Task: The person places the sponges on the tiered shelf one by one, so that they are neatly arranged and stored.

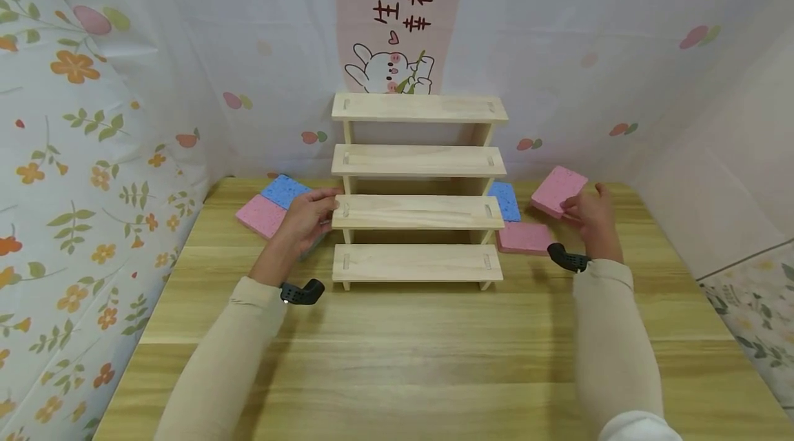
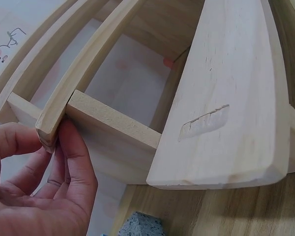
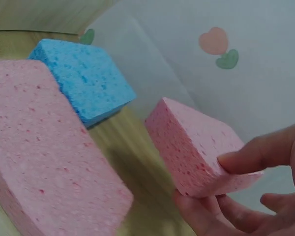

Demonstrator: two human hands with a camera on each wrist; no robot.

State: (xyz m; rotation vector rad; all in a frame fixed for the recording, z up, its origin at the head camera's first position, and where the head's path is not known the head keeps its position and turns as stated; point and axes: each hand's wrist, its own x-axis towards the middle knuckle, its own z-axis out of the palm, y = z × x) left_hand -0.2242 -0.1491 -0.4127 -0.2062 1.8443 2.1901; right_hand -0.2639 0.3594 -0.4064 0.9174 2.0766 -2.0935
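A pale wooden stepped shelf (image 1: 418, 263) stands mid-table, its tiers rising towards the back. My left hand (image 1: 307, 213) pinches the left end of its second tier from the bottom, thumb and fingers on either side of the plank (image 2: 64, 93) in the left wrist view. Off the shelf's right side, my right hand (image 1: 592, 213) grips a pink sponge (image 3: 196, 147) by its edge, tilted, between thumb and fingers. Nearby lie another pink sponge (image 3: 54, 147) and a blue sponge (image 3: 83, 81), which the shelf partly hides in the head view.
Left of the shelf lie a blue sponge (image 1: 283, 189) and a pink sponge (image 1: 259, 216). A grey-blue speckled sponge (image 2: 141, 225) is partly covered by my left hand in the head view. A patterned cloth (image 1: 273, 34) hangs behind the wooden table (image 1: 409, 365).
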